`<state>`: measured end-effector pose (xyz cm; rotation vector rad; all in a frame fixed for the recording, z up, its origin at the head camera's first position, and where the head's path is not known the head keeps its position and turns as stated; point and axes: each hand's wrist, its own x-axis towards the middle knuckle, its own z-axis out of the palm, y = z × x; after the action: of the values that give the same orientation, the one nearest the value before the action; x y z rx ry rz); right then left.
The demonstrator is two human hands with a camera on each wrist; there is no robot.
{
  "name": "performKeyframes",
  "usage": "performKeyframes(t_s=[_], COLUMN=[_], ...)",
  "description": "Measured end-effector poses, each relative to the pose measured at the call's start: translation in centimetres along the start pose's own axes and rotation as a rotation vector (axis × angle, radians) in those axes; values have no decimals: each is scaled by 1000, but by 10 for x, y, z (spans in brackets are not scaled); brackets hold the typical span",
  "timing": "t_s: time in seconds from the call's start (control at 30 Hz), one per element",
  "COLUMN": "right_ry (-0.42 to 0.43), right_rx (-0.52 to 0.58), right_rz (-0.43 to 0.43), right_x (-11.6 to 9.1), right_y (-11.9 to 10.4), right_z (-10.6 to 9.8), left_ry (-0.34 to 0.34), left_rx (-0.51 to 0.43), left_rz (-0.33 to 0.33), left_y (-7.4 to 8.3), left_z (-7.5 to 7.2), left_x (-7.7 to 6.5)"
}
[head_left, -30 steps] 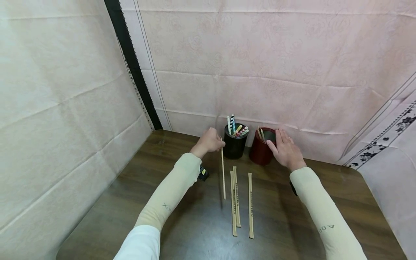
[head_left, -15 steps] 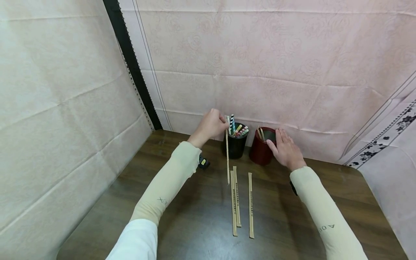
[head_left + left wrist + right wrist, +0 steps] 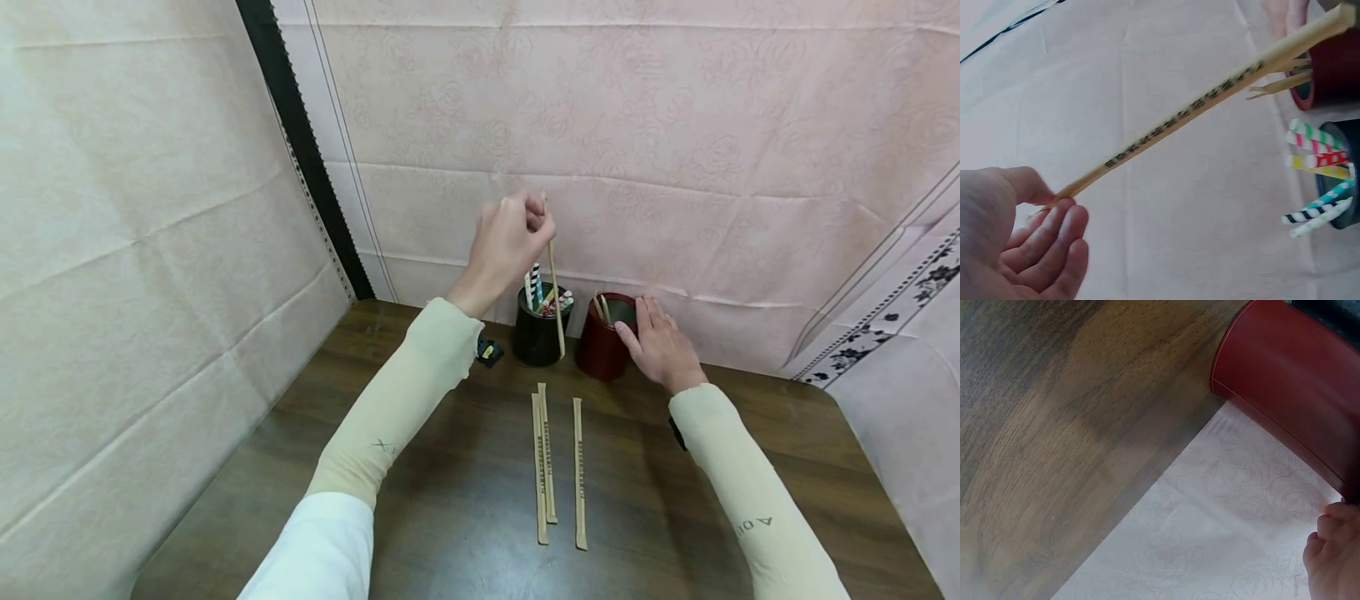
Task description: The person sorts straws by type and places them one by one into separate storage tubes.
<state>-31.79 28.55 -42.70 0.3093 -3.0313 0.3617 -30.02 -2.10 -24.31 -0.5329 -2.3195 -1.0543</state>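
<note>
My left hand is raised in front of the back wall, beside and above the black pen cup. Its thumb and fingers pinch the upper end of a long thin paper-wrapped stick with dark print. In the head view the stick hangs slightly tilted, its lower end in front of the black cup. My right hand rests against the right side of the dark red cup, fingers straight, thumb at the front rim. Two wrapped sticks poke out of the red cup.
Striped and spotted paper straws stand in the black cup. Three more paper-wrapped sticks lie lengthwise on the dark wooden table. The cloth-covered wall stands close behind both cups.
My left hand has risen and moved right with the wrapped stick, from left of the black cup to above it. The right hand and the red cup have stayed put.
</note>
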Motion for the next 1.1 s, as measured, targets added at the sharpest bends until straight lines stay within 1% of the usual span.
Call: performKeyframes(t_s=[0.13,0.3,0.47,0.6,0.73,0.83,1.0,1.1], right_ry=[-1,-8,-14,-11,9,18,11,14], right_rx=[-4,-5,-15,-25,-19,-16,-17,-24], right_rz=[0,3,2,2,-3,0,4,6], right_x=[1,1,1,1,1,1,1,1], right_y=[1,0,0,-2,-1,0,-1,-1], right_z=[0,0,0,0,0,0,0,0], left_ry=[71,135,180,211,210,188,168,169], left_rx=[-19,-42,-66,-80,-58,-36,6,28], left_rz=[55,129,181,204,198,176,163,172], left_y=[14,26,36,40,44,45,40,35], left_z=[-2,-2,1,7,14,21,40,54], left_x=[5,12,18,21,24,25,20,16])
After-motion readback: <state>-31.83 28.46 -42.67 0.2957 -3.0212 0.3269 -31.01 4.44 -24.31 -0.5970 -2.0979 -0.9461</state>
